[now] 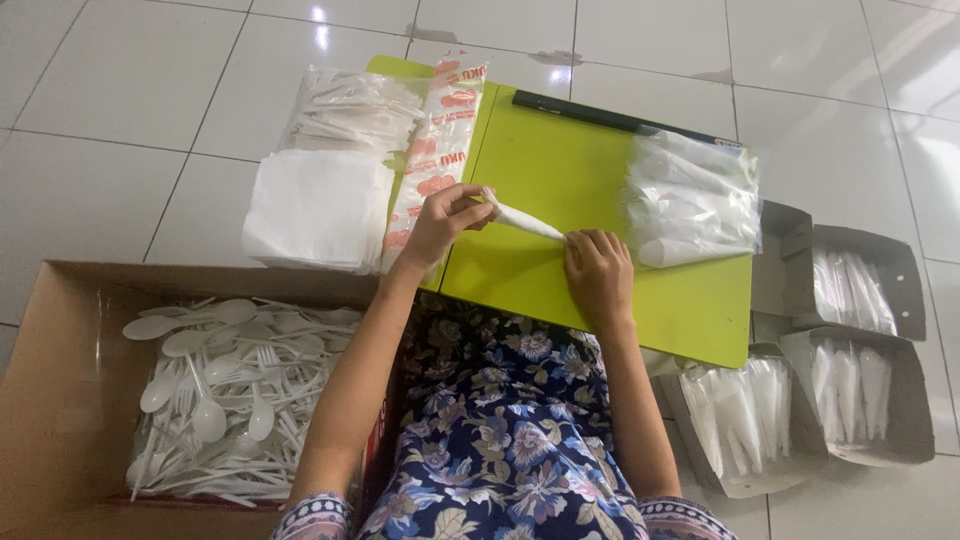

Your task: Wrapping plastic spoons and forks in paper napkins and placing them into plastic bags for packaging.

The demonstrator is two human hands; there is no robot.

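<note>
A white napkin-wrapped roll (527, 221) lies across the lime green board (560, 160) on my lap. My left hand (445, 222) pinches its left end with the fingertips. My right hand (597, 273) presses down on its right end, fingers curled over it. Both hands rest on the near half of the board.
A cardboard box (60, 400) of white plastic spoons and forks (225, 395) sits at my left. A stack of white napkins (318, 208), bagged packets (352, 108) and a red-printed sleeve (437, 150) lie beyond. A bag of wrapped rolls (690, 200) and grey boxes (868, 385) of them are right.
</note>
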